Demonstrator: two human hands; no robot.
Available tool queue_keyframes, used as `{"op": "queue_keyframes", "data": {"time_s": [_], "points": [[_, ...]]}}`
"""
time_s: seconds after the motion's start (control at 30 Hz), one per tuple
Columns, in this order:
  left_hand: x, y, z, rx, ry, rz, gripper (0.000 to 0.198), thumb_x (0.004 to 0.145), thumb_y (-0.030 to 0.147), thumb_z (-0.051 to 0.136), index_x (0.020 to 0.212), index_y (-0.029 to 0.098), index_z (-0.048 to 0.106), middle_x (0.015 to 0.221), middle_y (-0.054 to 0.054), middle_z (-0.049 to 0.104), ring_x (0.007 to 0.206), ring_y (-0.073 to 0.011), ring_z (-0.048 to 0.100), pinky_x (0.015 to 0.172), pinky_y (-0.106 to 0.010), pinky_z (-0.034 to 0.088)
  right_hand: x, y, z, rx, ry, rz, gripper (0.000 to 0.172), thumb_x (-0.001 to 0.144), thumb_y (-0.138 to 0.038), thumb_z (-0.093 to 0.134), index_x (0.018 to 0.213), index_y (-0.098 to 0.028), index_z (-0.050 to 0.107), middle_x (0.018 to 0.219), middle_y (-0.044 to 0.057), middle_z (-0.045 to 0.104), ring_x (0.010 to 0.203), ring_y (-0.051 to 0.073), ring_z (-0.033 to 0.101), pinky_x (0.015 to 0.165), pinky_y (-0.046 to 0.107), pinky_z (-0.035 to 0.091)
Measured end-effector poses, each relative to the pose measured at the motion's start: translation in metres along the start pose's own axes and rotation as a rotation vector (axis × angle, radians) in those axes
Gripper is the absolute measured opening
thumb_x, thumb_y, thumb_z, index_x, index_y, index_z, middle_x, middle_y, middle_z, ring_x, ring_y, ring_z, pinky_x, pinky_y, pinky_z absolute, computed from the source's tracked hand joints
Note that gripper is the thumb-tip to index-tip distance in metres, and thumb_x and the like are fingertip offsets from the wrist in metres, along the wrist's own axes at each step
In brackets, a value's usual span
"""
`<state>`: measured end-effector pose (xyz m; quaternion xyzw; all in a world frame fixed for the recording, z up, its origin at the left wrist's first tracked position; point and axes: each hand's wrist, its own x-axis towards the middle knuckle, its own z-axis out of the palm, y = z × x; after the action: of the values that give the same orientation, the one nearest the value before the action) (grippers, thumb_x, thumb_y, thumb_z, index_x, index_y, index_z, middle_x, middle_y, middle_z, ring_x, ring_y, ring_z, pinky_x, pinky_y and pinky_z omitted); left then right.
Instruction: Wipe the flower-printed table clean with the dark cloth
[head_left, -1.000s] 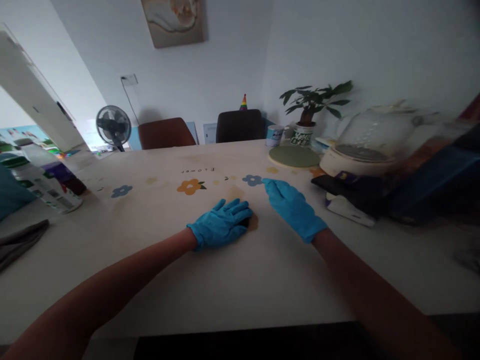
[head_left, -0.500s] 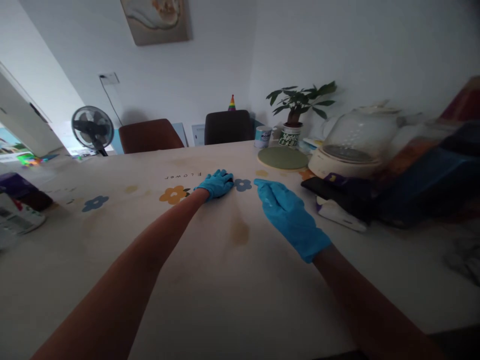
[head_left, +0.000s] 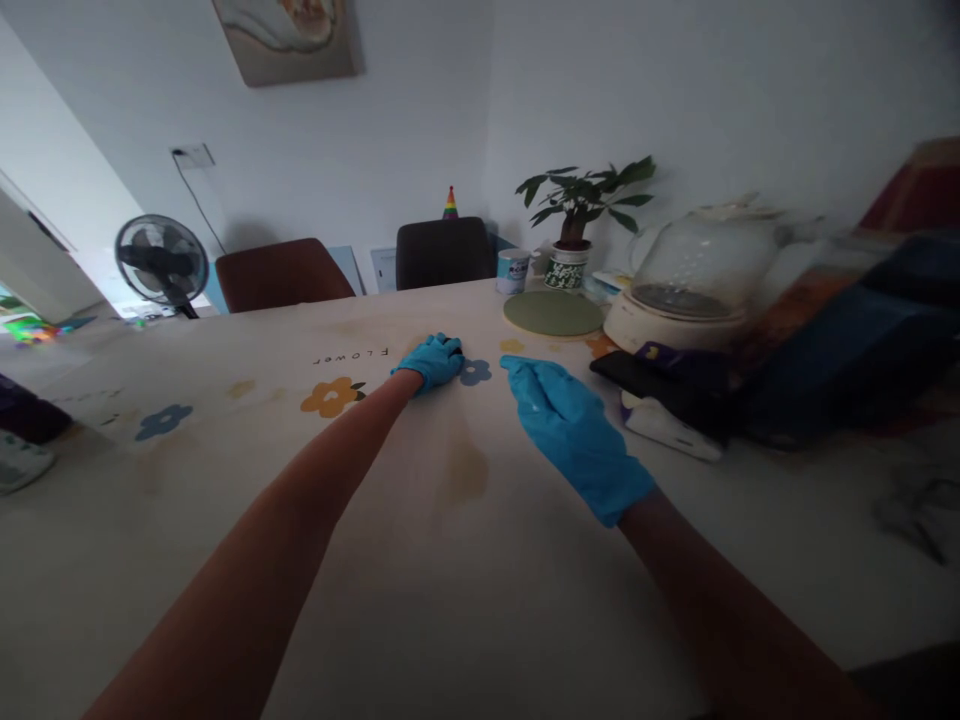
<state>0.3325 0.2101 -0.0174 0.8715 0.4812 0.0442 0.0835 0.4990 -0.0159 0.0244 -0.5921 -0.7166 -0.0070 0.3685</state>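
Note:
In the head view my left hand [head_left: 433, 361], in a blue glove, is low on the far part of the pale tablecloth [head_left: 390, 520], between an orange flower print and a blue one. Its fingers are curled over a small dark thing that shows at the fingertips; I cannot make out what it is. My right hand [head_left: 566, 425], also gloved in blue, is nearer to me and to the right, its fingers stretched forward and close together. Nothing shows in it. It seems to be above the cloth, left of a black flat object [head_left: 649, 385] and a white object [head_left: 671, 428].
On the right are a glass kettle [head_left: 694, 265] on a white base and a dark blue blurred object [head_left: 847, 350]. Further back lie a green round mat [head_left: 553, 313], a tin [head_left: 513, 271] and a potted plant [head_left: 574, 215]. Chairs [head_left: 281, 275] and a fan [head_left: 161, 260] stand beyond the table.
The view has turned slightly right, so the background things sit further left in the picture. Both hands keep nearly the same pose and place.

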Motion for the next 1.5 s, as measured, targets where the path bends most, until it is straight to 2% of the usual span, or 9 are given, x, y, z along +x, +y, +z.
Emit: {"op": "queue_keyframes", "data": {"time_s": [0.2, 0.47, 0.6, 0.7, 0.83, 1.0, 1.13, 1.3, 1.5], "points": [[-0.077, 0.031, 0.009, -0.075, 0.013, 0.254, 0.059, 0.104, 0.049, 0.042, 0.160, 0.032, 0.052, 0.168, -0.009, 0.049, 0.152, -0.0313, 0.049, 0.131, -0.051, 0.037, 0.004, 0.016, 0.020, 0.066, -0.005, 0.019, 0.054, 0.113, -0.043, 0.034, 0.140, -0.019, 0.074, 0.145, 0.016, 0.075, 0.138, 0.031, 0.069, 0.129, 0.055, 0.046], [-0.186, 0.051, 0.002, -0.090, -0.031, 0.378, 0.063, 0.105, 0.057, 0.047, 0.158, 0.023, 0.053, 0.171, -0.015, 0.048, 0.156, -0.0371, 0.048, 0.132, -0.055, 0.038, 0.002, 0.010, 0.027, -0.187, -0.396, 0.018, 0.068, 0.111, -0.052, 0.039, 0.174, -0.027, 0.042, 0.183, 0.009, 0.031, 0.172, 0.035, 0.019, 0.136, 0.068, 0.016], [-0.217, 0.051, 0.010, -0.081, -0.032, 0.370, 0.075, 0.104, 0.066, 0.049, 0.167, 0.025, 0.044, 0.178, -0.016, 0.039, 0.163, -0.0383, 0.040, 0.136, -0.057, 0.033, 0.004, 0.006, 0.026, -0.261, -0.437, -0.001, 0.071, 0.111, -0.053, 0.037, 0.176, -0.024, 0.037, 0.185, 0.011, 0.024, 0.173, 0.036, 0.012, 0.136, 0.069, 0.013], [-0.226, 0.051, 0.018, -0.079, -0.016, 0.356, 0.071, 0.106, 0.064, 0.045, 0.168, 0.028, 0.044, 0.178, -0.014, 0.039, 0.164, -0.0373, 0.038, 0.137, -0.059, 0.031, 0.002, 0.006, 0.030, -0.239, -0.495, 0.004, 0.072, 0.111, -0.050, 0.037, 0.177, -0.021, 0.034, 0.184, 0.013, 0.027, 0.172, 0.035, 0.018, 0.136, 0.067, 0.017], [-0.216, 0.048, 0.020, -0.057, -0.005, 0.324, 0.065, 0.109, 0.059, 0.042, 0.167, 0.029, 0.045, 0.177, -0.012, 0.042, 0.166, -0.0345, 0.037, 0.138, -0.061, 0.025, -0.004, 0.015, 0.038, -0.155, -0.499, 0.020, 0.070, 0.111, -0.048, 0.037, 0.175, -0.019, 0.040, 0.176, 0.017, 0.043, 0.164, 0.035, 0.041, 0.133, 0.061, 0.033], [-0.170, 0.028, 0.012, -0.037, 0.016, 0.180, 0.057, 0.109, 0.051, 0.041, 0.159, 0.027, 0.051, 0.176, -0.013, 0.044, 0.164, -0.0342, 0.039, 0.138, -0.060, 0.026, -0.008, 0.019, 0.037, -0.152, -0.494, 0.045, 0.061, 0.111, -0.045, 0.038, 0.160, -0.019, 0.062, 0.162, 0.018, 0.061, 0.147, 0.036, 0.063, 0.126, 0.058, 0.047], [-0.118, -0.002, 0.003, -0.020, 0.074, 0.011, 0.054, 0.108, 0.048, 0.042, 0.156, 0.024, 0.053, 0.173, -0.015, 0.046, 0.160, -0.0346, 0.044, 0.134, -0.054, 0.032, -0.007, 0.013, 0.033, -0.165, -0.580, 0.077, 0.057, 0.110, -0.042, 0.043, 0.154, -0.018, 0.069, 0.163, 0.018, 0.060, 0.153, 0.036, 0.057, 0.131, 0.057, 0.042], [-0.057, -0.052, -0.011, 0.003, 0.082, -0.161, 0.050, 0.106, 0.048, 0.042, 0.146, 0.025, 0.062, 0.161, -0.014, 0.057, 0.151, -0.0329, 0.051, 0.129, -0.050, 0.038, -0.010, 0.012, 0.038, -0.181, -0.633, 0.021, 0.063, 0.111, -0.047, 0.040, 0.162, -0.017, 0.062, 0.171, 0.021, 0.050, 0.162, 0.041, 0.043, 0.132, 0.070, 0.032], [-0.018, -0.125, -0.026, 0.006, 0.101, -0.381, 0.056, 0.105, 0.047, 0.038, 0.146, 0.018, 0.062, 0.159, -0.023, 0.057, 0.146, -0.0376, 0.055, 0.124, -0.052, 0.044, -0.018, 0.022, 0.044, -0.156, -0.641, 0.016, 0.069, 0.111, -0.051, 0.037, 0.166, -0.015, 0.056, 0.174, 0.021, 0.044, 0.164, 0.043, 0.037, 0.132, 0.071, 0.031]]}}
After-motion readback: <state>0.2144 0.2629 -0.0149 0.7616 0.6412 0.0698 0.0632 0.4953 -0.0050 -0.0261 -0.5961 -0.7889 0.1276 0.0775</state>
